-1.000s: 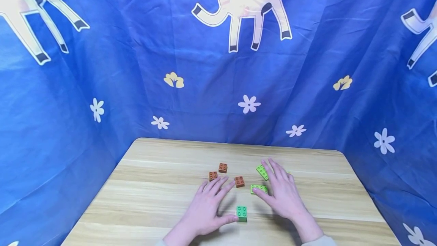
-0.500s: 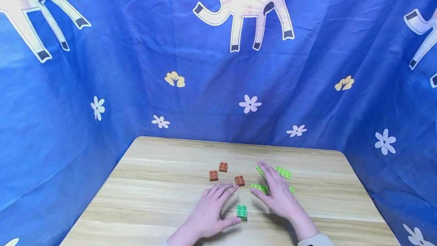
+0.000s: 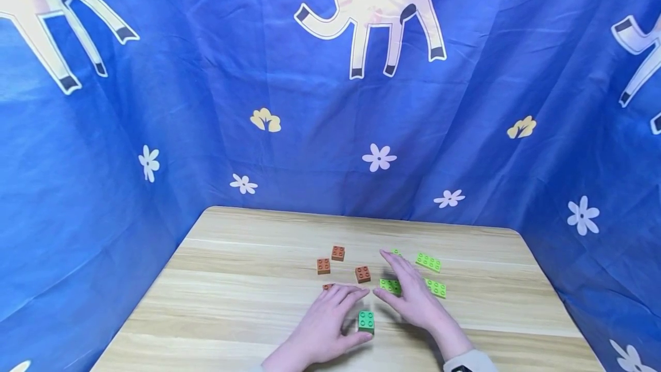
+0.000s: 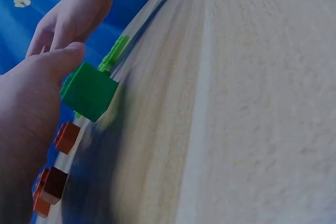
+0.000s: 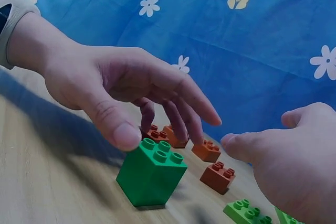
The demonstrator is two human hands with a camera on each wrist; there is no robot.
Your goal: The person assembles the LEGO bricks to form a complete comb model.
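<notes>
Your left hand (image 3: pixel 327 326) and right hand (image 3: pixel 413 297) were relaxed, gripping nothing; the green block (image 3: pixel 366 319) sat lower centre of the head view; this seemed the reaching step; next probably called for a pinch.

The left grip (image 3: pixel 326 325) hides most of one brown brick (image 3: pixel 327 287).

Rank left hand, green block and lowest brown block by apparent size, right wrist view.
1. Left hand
2. Green block
3. Lowest brown block
The second's lead over the third may be partly nearness.
</notes>
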